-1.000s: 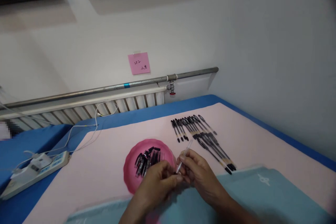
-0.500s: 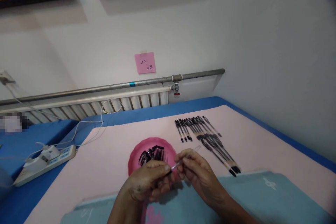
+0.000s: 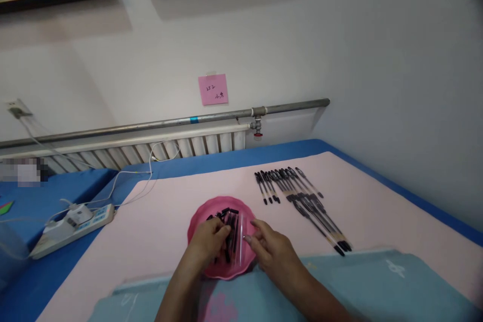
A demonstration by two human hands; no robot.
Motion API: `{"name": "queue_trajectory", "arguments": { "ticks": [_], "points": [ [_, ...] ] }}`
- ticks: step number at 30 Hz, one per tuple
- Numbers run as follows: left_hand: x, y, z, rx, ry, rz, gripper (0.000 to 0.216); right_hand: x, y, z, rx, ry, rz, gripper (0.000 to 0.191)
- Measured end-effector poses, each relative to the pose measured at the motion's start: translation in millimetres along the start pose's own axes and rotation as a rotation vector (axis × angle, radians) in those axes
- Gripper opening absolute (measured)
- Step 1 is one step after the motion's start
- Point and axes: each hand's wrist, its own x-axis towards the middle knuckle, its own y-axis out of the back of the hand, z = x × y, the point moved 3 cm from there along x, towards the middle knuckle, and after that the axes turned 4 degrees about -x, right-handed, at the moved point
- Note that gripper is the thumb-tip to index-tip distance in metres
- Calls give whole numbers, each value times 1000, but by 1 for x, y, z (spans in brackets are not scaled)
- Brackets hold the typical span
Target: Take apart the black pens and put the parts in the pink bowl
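A round pink plate with a wavy rim holds black pen parts and clear pen tubes. My left hand reaches into the plate from the left. Its thumb and fingers come together over the black parts, and what they grip is hidden. At the plate's right rim is my right hand, thumb and forefinger spread apart beside a clear tube, with nothing visible between them. Right of the plate, several black-capped pens lie in two overlapping rows.
A pale pink sheet covers the blue table, with a teal cloth along the near edge. A white power strip with plugs and cables lies at the left. A radiator and pipe run along the wall behind.
Both hands have come apart. The clear tube they held between them is out of their grasp. My left hand has moved into the plate, my right to its right rim.
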Motion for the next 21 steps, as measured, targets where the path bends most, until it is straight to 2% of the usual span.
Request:
{"name": "queue_trajectory", "arguments": {
  "ticks": [3, 6, 10, 12, 16, 21],
  "points": [
    [0, -1, 0, 88, 11, 22, 20, -4, 12, -3, -175, 92, 31, 17],
    [0, 4, 2, 175, 7, 58, 20, -4, 34, -7, -291, 113, 93, 15],
    [1, 22, 5, 322, -44, 188, 22, -3, 84, -5, -476, 34, 326, 16],
    [1, 28, 6, 381, -60, 234, 19, -4, 108, 3, -574, -43, 382, 19],
    [1, 22, 6, 449, -86, 180, 13, -8, 134, 23, -774, -94, 349, 22],
    [1, 7, 5, 537, -94, 107, 6, -10, 135, 35, -926, -139, 205, 17]
  ]
}}
